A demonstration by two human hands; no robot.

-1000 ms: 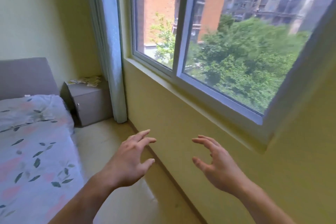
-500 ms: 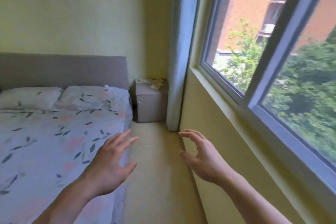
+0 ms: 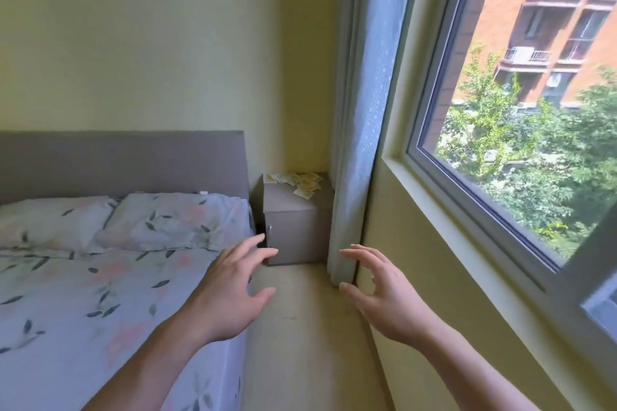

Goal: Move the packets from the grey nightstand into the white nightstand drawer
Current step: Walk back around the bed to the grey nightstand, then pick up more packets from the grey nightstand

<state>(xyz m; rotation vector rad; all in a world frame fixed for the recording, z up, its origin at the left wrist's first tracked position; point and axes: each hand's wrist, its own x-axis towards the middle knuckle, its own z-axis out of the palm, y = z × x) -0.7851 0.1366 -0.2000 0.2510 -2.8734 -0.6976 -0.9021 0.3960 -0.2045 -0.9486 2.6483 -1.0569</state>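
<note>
The grey nightstand [image 3: 295, 230] stands in the far corner between the bed and the curtain. Several pale yellow and white packets [image 3: 302, 184] lie scattered on its top. My left hand [image 3: 233, 290] is raised in front of me, fingers spread and empty, over the edge of the bed. My right hand [image 3: 380, 290] is raised beside it, fingers loosely bent and holding nothing. Both hands are well short of the nightstand. No white nightstand is in view.
A bed [image 3: 100, 294] with a floral sheet, pillows and a grey headboard fills the left. A narrow strip of beige floor [image 3: 300, 327] runs between the bed and the yellow wall under a large window [image 3: 521, 110]. A pale curtain [image 3: 360, 143] hangs beside the nightstand.
The view has swung left from the window toward the bed and corner, and the nightstand now appears nearer and more central. Both hands stay raised and empty.
</note>
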